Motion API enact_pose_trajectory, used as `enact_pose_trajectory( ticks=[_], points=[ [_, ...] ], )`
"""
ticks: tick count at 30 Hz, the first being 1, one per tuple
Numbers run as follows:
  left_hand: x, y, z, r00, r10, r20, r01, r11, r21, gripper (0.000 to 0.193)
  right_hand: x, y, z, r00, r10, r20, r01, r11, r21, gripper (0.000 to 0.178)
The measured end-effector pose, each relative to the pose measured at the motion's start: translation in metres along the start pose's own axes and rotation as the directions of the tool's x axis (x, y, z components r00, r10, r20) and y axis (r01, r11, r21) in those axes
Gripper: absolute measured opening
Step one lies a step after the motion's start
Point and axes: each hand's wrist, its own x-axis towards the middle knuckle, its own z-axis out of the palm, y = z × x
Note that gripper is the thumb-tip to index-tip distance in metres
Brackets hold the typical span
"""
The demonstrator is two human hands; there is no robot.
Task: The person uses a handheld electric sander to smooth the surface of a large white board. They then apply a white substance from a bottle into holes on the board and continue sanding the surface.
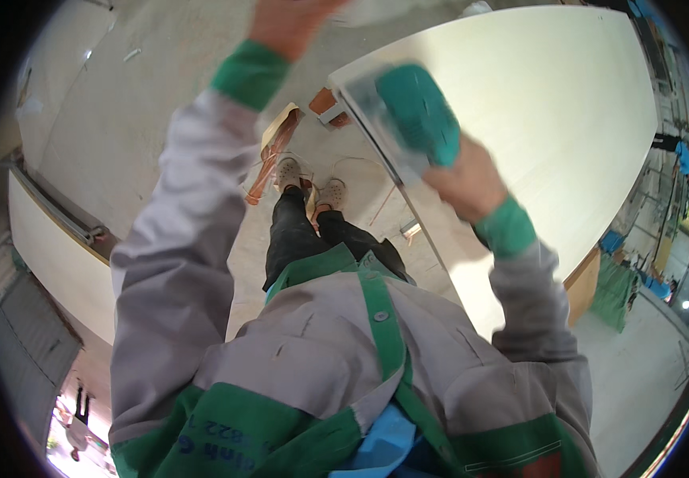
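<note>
My right hand (pixel 470 182) is wrapped round the handle end of a teal tool (pixel 420 107) that looks like a hand-held power sander. Its wide grey base is smeared by motion and lies over the near left edge of a large white panel (pixel 536 88). Up at the top of the view, my left hand (pixel 293 28) is raised, blurred and partly cut off by the frame, so its fingers do not show clearly. Nothing can be made out in it.
Brown and tan scraps (pixel 277 147) lie on the concrete floor by my feet, with a thin cord. A second white panel (pixel 58 255) stands at the left. Green netting (pixel 611 291) hangs at the right. Other people are far off at both sides.
</note>
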Motion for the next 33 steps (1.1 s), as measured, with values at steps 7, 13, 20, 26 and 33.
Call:
enact_pose_trajectory(
  ticks=[7,13,20,26,33],
  points=[
    [0.035,-0.016,0.171,0.802,0.089,0.591,-0.367,0.854,0.370,0.075,-0.181,0.048,0.001,0.819,0.572,0.051,-0.561,0.778,0.282,0.048],
    [0.071,-0.055,0.222,0.641,0.110,0.760,-0.503,0.808,0.308,0.072,-0.248,0.060,0.021,0.369,0.929,-0.021,-0.851,0.347,0.395,0.025],
    [0.100,-0.057,0.164,0.682,-0.010,0.731,-0.291,0.914,0.283,0.089,-0.134,-0.021,0.031,0.653,0.749,-0.115,-0.650,0.632,0.422,0.038],
    [0.112,-0.050,0.034,0.860,-0.061,0.507,0.001,0.993,0.117,0.056,0.027,-0.073,0.032,0.819,0.567,-0.089,-0.497,0.778,0.385,0.041],
    [0.073,-0.064,-0.060,0.901,-0.243,0.359,0.166,0.958,0.232,0.059,0.054,-0.088,0.046,0.767,0.641,-0.015,-0.608,0.735,0.300,0.042]
  ],
)
